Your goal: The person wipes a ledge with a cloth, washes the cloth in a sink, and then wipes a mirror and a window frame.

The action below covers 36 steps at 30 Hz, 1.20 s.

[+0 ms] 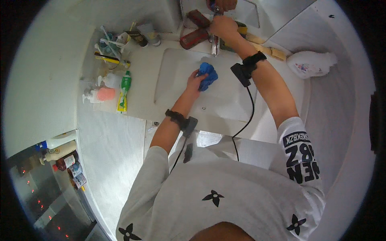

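A crumpled blue cloth is bunched in my left hand, above the white sink basin. My fingers close around its left side. Farther back, my right hand is closed at the top of the metal faucet, on its handle. The handle itself is mostly covered by the hand. No water can be made out below the spout. The drain shows in the near part of the basin.
A dark red block-like object lies left of the faucet, against the mirror. A white bottle lies at the right. Toothbrushes in cups, pump bottles and a green-and-yellow tube line the left counter.
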Available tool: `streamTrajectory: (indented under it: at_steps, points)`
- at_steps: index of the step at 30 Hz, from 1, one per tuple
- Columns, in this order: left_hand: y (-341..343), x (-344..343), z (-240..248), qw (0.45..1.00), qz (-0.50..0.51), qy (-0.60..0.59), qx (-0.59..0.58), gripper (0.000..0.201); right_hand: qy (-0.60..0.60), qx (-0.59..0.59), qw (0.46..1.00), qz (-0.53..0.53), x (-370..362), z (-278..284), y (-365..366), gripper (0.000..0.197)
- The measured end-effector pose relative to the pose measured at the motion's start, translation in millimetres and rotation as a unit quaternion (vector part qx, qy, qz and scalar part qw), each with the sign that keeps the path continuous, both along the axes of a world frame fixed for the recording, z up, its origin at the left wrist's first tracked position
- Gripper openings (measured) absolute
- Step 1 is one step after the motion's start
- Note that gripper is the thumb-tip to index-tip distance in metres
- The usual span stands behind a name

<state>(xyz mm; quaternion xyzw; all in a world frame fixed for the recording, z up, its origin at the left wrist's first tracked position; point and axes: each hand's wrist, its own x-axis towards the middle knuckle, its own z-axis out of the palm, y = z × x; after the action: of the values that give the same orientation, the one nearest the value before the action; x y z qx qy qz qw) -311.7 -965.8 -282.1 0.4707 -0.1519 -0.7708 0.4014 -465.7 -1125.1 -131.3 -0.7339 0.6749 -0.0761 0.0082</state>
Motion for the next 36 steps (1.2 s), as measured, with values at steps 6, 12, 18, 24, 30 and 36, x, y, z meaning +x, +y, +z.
streamTrajectory:
  at_steps: [6,12,18,24,30,36]
  points:
    - [-25,-9,-4,0.999,-0.010,0.053,0.009,0.053,-0.029,0.021,0.999,-0.020,7,6,5,0.028]
    - [-37,-17,3,0.991,-0.009,0.133,0.018,0.039,-0.037,0.022,0.999,-0.014,0,0,0,0.026]
    - [-40,3,-7,0.982,-0.101,0.161,0.011,0.041,-0.036,0.024,0.999,0.000,4,-2,-4,0.028]
    - [-30,18,17,0.971,-0.118,0.209,0.018,0.044,-0.619,0.011,0.780,-0.090,-51,-116,83,0.046]
    - [-45,27,30,0.973,-0.176,0.122,-0.088,0.044,-0.724,0.279,0.605,-0.181,-21,-162,135,0.037]
    - [-69,56,24,0.917,-0.206,-0.194,-0.280,0.025,-0.605,0.168,0.769,-0.120,-13,-140,130,0.032]
